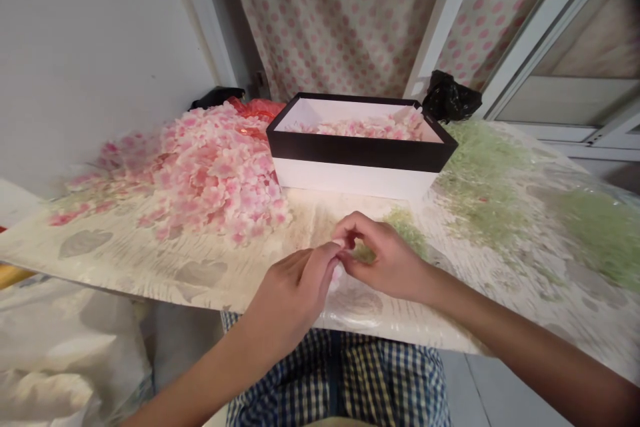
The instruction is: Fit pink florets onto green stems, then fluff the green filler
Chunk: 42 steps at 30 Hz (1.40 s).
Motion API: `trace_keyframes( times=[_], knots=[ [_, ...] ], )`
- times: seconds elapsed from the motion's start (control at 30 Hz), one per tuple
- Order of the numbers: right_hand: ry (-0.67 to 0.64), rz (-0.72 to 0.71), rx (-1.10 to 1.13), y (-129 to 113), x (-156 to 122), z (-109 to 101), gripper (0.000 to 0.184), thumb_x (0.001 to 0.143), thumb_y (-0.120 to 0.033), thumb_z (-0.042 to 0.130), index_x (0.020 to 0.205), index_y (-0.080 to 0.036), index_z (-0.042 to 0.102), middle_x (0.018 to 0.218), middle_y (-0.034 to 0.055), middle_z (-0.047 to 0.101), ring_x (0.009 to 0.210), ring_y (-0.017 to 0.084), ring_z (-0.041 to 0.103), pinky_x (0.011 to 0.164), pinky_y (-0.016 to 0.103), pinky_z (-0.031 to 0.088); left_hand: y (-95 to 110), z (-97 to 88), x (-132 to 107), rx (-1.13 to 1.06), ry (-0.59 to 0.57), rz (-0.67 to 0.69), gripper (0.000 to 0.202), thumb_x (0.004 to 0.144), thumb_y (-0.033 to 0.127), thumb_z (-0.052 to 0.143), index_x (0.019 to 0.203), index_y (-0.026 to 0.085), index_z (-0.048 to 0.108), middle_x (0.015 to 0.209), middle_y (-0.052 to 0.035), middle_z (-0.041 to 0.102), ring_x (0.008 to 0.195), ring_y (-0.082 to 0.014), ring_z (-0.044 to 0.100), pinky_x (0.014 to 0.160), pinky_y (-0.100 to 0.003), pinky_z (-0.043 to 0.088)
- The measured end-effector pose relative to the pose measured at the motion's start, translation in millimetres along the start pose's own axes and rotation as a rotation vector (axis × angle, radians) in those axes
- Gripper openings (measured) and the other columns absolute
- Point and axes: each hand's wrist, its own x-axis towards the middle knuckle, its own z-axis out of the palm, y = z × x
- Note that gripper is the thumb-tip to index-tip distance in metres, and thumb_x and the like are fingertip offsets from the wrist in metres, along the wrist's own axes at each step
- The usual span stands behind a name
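Close together over the table's front edge, my left hand (300,280) and my right hand (380,257) pinch at a small pale pink artificial flower (337,272). Most of the flower is hidden behind the fingers. My right thumb and forefinger form a ring, their tips meeting the left fingertips. A small clump of pale green plastic stem pieces (406,230) lies on the table just behind my right hand. To the left is a large heap of pink artificial flower petals (220,177). Behind the hands stands a white box with a black rim (360,152), holding more pink petals (373,128).
Loose green pieces (485,180) spread over the right of the table, with another green pile (600,230) by clear plastic. A black plastic bag (450,97) sits behind the box's right end; red plastic (257,110) shows behind the petals. The patterned tablecloth (200,273) covers the table.
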Motion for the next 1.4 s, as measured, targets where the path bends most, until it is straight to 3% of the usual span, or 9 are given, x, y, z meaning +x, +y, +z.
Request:
trace_keyframes(
  times=[0.07, 0.2, 0.27, 0.4, 0.5, 0.67, 0.8, 0.93, 1.4],
  knots=[
    [-0.019, -0.013, -0.031, 0.2, 0.3, -2.4, 0.024, 0.082, -0.006, 0.052, 0.101, -0.021, 0.054, 0.081, -0.0005, 0.057, 0.074, 0.012, 0.055, 0.067, 0.025, 0.046, -4.5, -6.7, 2.1, -0.007, 0.036, -0.041, 0.022, 0.096, 0.017, 0.048, 0.118, 0.023, 0.048, 0.101, -0.004, 0.07, 0.084, -0.0157, 0.069, 0.072, -0.026, 0.055],
    [0.004, -0.076, -0.082, 5.3, 1.9, -9.1, 0.02, 0.086, -0.004, 0.046, 0.089, -0.019, 0.058, 0.088, 0.0028, 0.059, 0.08, 0.013, 0.059, 0.07, 0.027, 0.046, -39.0, -37.8, 9.8, 0.235, 0.171, -0.321, 0.01, 0.094, 0.024, 0.05, 0.098, 0.023, 0.059, 0.094, -0.0036, 0.068, 0.081, -0.02, 0.066, 0.073, -0.033, 0.052],
    [0.048, -0.046, -0.083, 9.0, 2.9, -11.6, 0.018, 0.087, -0.006, 0.045, 0.089, -0.019, 0.058, 0.088, 0.0029, 0.061, 0.082, 0.013, 0.061, 0.073, 0.028, 0.047, -62.4, -54.1, 12.3, 0.436, 0.077, -0.454, 0.013, 0.092, 0.025, 0.05, 0.097, 0.023, 0.061, 0.095, -0.0075, 0.064, 0.089, -0.0279, 0.062, 0.076, -0.041, 0.05],
    [0.088, 0.052, -0.072, 12.3, 4.8, -12.7, 0.017, 0.088, -0.01, 0.048, 0.09, -0.02, 0.061, 0.088, 0.0022, 0.069, 0.083, 0.013, 0.065, 0.073, 0.027, 0.05, -99.5, -65.2, 11.2, 0.6, -0.139, -0.401, 0.024, 0.089, 0.021, 0.049, 0.108, 0.023, 0.064, 0.112, -0.0135, 0.051, 0.105, -0.0362, 0.052, 0.085, -0.05, 0.047],
    [0.087, 0.069, -0.058, 10.4, 5.8, -11.9, 0.016, 0.086, -0.011, 0.053, 0.087, -0.021, 0.065, 0.087, 0.0011, 0.072, 0.082, 0.013, 0.068, 0.073, 0.026, 0.053, -109.8, -59.0, 10.8, 0.573, -0.016, -0.388, 0.02, 0.091, 0.025, 0.049, 0.09, 0.022, 0.069, 0.111, -0.0141, 0.051, 0.107, -0.0372, 0.049, 0.088, -0.053, 0.045],
    [0.108, 0.044, -0.013, 5.2, 4.9, -12.1, 0.012, 0.084, -0.013, 0.062, 0.086, -0.022, 0.07, 0.084, 0.0003, 0.075, 0.077, 0.014, 0.071, 0.071, 0.025, 0.056, -87.1, -50.3, 16.5, 0.033, 0.254, -0.453, 0.011, 0.088, 0.032, 0.06, 0.087, 0.024, 0.068, 0.094, -0.0046, 0.063, 0.089, -0.0216, 0.061, 0.08, -0.036, 0.051],
    [0.079, -0.138, 0.067, -1.3, 2.4, -9.9, 0.018, 0.084, -0.007, 0.06, 0.082, -0.022, 0.071, 0.086, 0.0027, 0.071, 0.082, 0.015, 0.069, 0.073, 0.029, 0.056, -49.1, -40.3, 18.7, -0.294, 0.096, -0.45, 0.011, 0.087, 0.031, 0.062, 0.083, 0.023, 0.067, 0.086, 0.001, 0.07, 0.08, -0.0153, 0.067, 0.067, -0.024, 0.052],
    [0.066, -0.203, 0.066, -8.2, 0.1, -4.3, 0.013, 0.082, -0.009, 0.066, 0.08, -0.021, 0.071, 0.114, 0.0081, 0.058, 0.106, 0.019, 0.061, 0.082, 0.033, 0.054, -24.1, -27.6, 14.3, -0.409, -0.032, -0.349, 0.009, 0.09, 0.026, 0.059, 0.099, 0.023, 0.06, 0.088, 0.0028, 0.071, 0.079, -0.0119, 0.069, 0.066, -0.017, 0.053],
    [0.102, -0.193, 0.129, -10.2, -0.5, -0.4, 0.017, 0.077, -0.001, 0.06, 0.079, -0.017, 0.063, 0.089, 0.0043, 0.063, 0.08, 0.012, 0.065, 0.07, 0.027, 0.051, -14.4, -24.2, 8.9, -0.456, -0.132, -0.283, 0.008, 0.094, 0.023, 0.054, 0.099, 0.025, 0.059, 0.087, 0.0049, 0.07, 0.081, -0.0083, 0.067, 0.055, -0.009, 0.047]
  ],
)
